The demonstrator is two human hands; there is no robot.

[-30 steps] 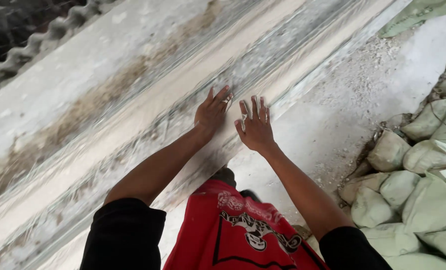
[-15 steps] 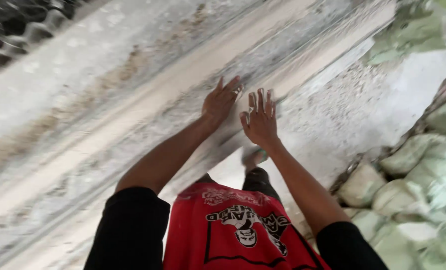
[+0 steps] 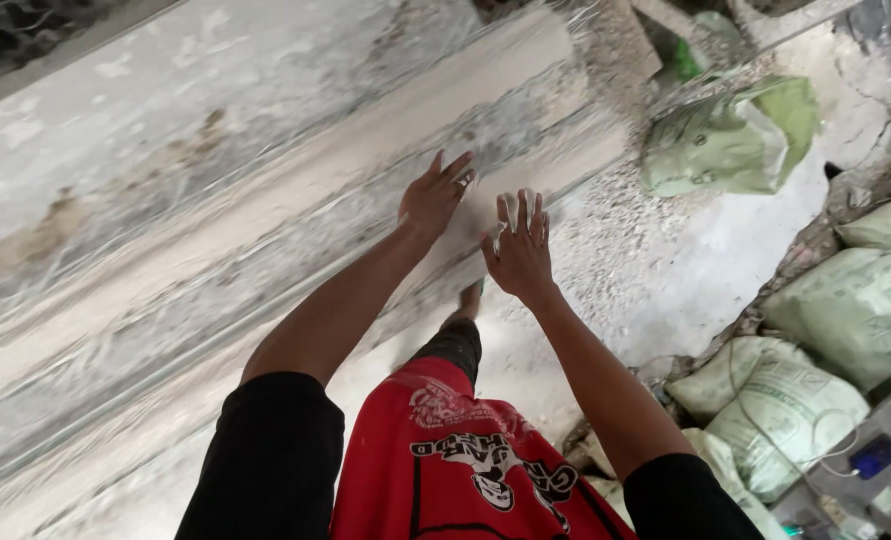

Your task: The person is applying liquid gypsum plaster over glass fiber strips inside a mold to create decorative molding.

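Both my hands are spread flat with nothing gripped in either. My left hand (image 3: 435,195) lies palm-down on the pale band of the long plaster moulding (image 3: 265,230), fingers fanned toward its far end. My right hand (image 3: 518,250) is just beside it, fingers splayed and pointing upward, pressed against the lower edge of the same moulding, though I cannot tell how firmly it touches. Below my right wrist the dusty floor (image 3: 665,270) shows. Well off to the right of that hand lie stacked pale green sacks (image 3: 845,300), and another crumpled sack (image 3: 730,140) sits beyond my fingertips.
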